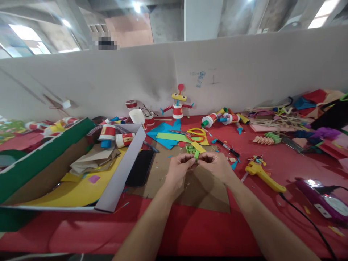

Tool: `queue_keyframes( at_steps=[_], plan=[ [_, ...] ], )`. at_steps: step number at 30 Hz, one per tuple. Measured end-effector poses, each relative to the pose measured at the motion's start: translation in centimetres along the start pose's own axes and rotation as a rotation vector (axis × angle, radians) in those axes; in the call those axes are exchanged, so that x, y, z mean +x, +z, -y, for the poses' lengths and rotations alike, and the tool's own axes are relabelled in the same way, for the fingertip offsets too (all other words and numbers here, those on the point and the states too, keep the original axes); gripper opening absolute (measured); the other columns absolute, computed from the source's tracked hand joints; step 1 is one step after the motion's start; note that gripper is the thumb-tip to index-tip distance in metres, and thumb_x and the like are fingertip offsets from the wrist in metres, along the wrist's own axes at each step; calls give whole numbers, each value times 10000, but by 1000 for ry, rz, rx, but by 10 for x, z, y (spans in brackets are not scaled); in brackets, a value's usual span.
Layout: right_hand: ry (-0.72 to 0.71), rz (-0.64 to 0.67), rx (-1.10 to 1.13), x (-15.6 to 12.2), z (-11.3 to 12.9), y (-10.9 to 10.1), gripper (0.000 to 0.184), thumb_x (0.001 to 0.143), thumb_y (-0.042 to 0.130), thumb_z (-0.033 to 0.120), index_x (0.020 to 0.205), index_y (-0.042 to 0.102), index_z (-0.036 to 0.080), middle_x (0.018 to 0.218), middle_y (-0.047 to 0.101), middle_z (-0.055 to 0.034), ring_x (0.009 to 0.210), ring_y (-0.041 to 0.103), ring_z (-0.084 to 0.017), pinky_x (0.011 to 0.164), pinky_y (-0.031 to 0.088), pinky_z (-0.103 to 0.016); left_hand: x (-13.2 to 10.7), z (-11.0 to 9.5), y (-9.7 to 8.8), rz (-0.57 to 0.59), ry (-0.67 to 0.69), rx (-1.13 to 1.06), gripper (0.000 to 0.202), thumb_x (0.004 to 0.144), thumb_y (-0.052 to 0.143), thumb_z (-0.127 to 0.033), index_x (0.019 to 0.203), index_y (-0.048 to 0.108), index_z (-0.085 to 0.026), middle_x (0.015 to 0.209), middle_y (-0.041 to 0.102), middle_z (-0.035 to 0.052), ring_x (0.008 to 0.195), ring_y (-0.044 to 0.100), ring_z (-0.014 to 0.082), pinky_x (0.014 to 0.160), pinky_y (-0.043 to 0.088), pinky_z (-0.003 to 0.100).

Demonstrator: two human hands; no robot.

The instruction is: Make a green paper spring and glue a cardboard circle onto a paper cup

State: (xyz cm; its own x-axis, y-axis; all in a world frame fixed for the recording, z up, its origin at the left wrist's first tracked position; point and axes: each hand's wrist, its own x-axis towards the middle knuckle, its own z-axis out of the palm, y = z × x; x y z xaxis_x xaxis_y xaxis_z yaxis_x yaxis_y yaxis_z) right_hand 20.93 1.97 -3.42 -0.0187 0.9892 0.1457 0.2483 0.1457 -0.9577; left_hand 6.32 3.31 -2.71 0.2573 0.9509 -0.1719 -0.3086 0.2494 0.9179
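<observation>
Between the fingertips of both hands is a small green paper strip [197, 155], held above a brown cardboard sheet [209, 194]. My left hand [179, 166] pinches it from the left, and my right hand [214, 165] closes on it from the right. Just behind the fingers lie a pleated green paper spring [190, 149] and a yellow paper piece [198, 146]. Farther back, scissors with yellow and red handles [196, 135] rest on a long light green strip [171, 137] and blue paper [160, 130].
At left stands an open box [119, 170] with paper and cup figures inside; a black phone [140, 168] lies beside it. A yellow glue gun [265, 175] with a cord, a black cutter knife [228, 148] and a purple device [323, 199] lie right. A cup figure [178, 111] stands by the white partition.
</observation>
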Motion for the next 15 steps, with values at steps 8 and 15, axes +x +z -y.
queue_keyframes(
  at_steps=[8,15],
  plan=[
    [-36,-156,117,-4,-13,24,240,669,657,301,873,605,183,797,647,-35,701,594,-162,634,470,-272,7,6,-7,-114,-29,-147,221,490,792,-195,653,659,-126,603,614,-5,542,548,69,572,437,192],
    [-36,-204,94,-8,-3,24,170,732,612,342,784,654,185,763,663,-32,707,582,-175,665,451,-290,8,6,-7,-78,-92,-288,191,497,780,-108,619,633,-121,630,619,-1,615,598,90,684,480,220]
  ],
)
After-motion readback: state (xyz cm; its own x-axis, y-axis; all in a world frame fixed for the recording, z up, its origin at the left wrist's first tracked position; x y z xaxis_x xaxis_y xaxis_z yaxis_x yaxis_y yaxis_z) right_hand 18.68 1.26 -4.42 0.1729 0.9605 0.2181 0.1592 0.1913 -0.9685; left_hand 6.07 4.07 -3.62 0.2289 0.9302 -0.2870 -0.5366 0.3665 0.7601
